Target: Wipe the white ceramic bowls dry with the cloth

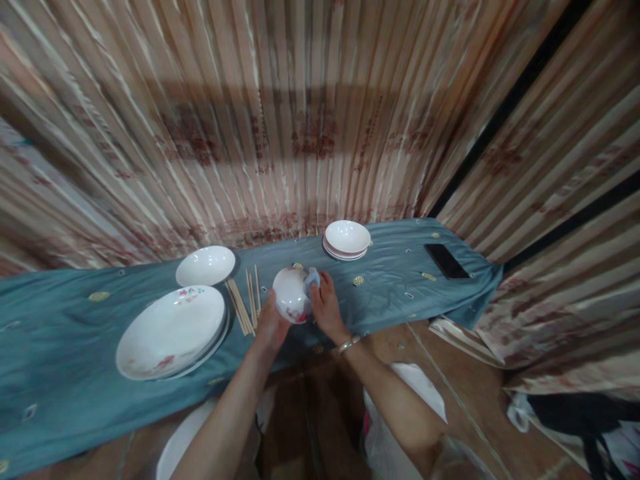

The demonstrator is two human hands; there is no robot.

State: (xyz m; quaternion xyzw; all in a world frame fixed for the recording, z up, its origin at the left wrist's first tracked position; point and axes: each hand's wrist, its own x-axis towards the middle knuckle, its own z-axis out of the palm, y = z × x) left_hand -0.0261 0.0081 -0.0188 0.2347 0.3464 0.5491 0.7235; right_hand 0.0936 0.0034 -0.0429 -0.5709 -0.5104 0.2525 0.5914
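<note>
My left hand (273,323) grips the left side of a small white bowl (291,295) with a red flower print, held above the front part of the table. The bowl is tilted, its outer side facing me. Against its right side my right hand (326,305) presses a pale bluish-white cloth (312,277), pinched in the fingers; whether it is cloth or paper I cannot tell. Just left of my left hand, several wooden chopsticks (241,308) lie on the table. Farther back to the right stands a stack of small bowls (347,238).
Large white plates (165,333) with a flower print are stacked at the left, a white bowl (205,266) behind them. A black phone (446,261) lies at the right end of the teal tablecloth (65,347). Pleated curtains (300,133) hang behind the table and on the right.
</note>
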